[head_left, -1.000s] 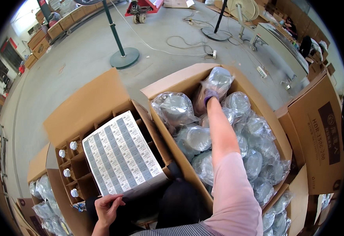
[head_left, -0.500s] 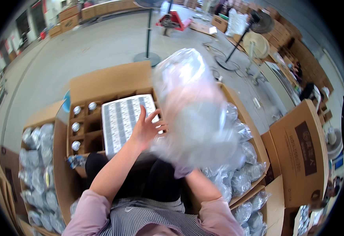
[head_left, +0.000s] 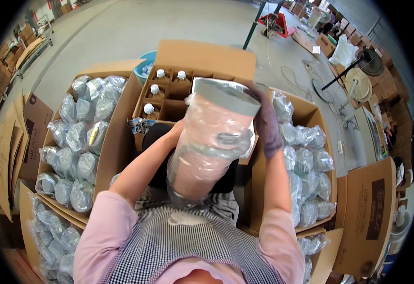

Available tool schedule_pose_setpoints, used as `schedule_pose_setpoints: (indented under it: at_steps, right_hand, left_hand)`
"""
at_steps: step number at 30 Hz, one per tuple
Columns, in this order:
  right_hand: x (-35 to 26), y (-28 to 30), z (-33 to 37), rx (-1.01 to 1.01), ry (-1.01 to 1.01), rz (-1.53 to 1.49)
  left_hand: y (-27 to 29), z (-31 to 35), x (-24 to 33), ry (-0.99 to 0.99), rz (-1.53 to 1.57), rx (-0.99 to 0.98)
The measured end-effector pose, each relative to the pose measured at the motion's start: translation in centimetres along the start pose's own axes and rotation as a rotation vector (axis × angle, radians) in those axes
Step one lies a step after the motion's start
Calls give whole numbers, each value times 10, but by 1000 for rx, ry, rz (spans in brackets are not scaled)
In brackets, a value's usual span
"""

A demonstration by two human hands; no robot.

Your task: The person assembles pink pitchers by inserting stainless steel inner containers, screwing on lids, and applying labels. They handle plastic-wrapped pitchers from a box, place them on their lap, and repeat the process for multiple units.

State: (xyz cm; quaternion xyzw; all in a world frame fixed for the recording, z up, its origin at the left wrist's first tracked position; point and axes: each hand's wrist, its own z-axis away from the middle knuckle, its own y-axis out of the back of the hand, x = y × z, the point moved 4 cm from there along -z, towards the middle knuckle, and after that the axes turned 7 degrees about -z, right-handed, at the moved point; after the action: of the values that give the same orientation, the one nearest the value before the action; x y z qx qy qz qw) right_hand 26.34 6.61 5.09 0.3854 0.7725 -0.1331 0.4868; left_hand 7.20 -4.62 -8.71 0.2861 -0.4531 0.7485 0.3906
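A large cylinder [head_left: 211, 142] in clear plastic wrap, pinkish with a grey end, is tilted in front of my chest. My left hand [head_left: 177, 131], bare, grips its left side, with most of the fingers hidden behind it. On the other side my right hand [head_left: 267, 122], in a grey-purple glove, is wrapped round the upper part near the grey end. Behind the cylinder a white patterned box [head_left: 252, 142] is mostly covered. It lies on an open divided carton [head_left: 207, 49], where several white-capped bottles [head_left: 155, 90] stand in the compartments.
Open cartons of plastic-wrapped pieces stand at my left [head_left: 76, 137] and right [head_left: 306, 161]. Beyond the divided carton is a blue tub [head_left: 146, 64]. Flattened cardboard [head_left: 13, 156] leans at the far left. A fan [head_left: 368, 61] and cables [head_left: 306, 75] are at the back right.
The wrapped cylinder has swung left and lower, in front of my chest. My left hand, spread and apart from it before, now holds its side. The view has turned left.
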Motion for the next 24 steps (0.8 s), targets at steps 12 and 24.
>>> schedule_pose_setpoints:
  at_steps: [12,24]
  right_hand:
    - [-51,-60,-47,-354,-4,355]
    - [-28,-69,-40,-317,-47,717]
  left_hand:
    - [22,159,-35,-842,-1182,455]
    - [16,209,8,-966,-1365,51]
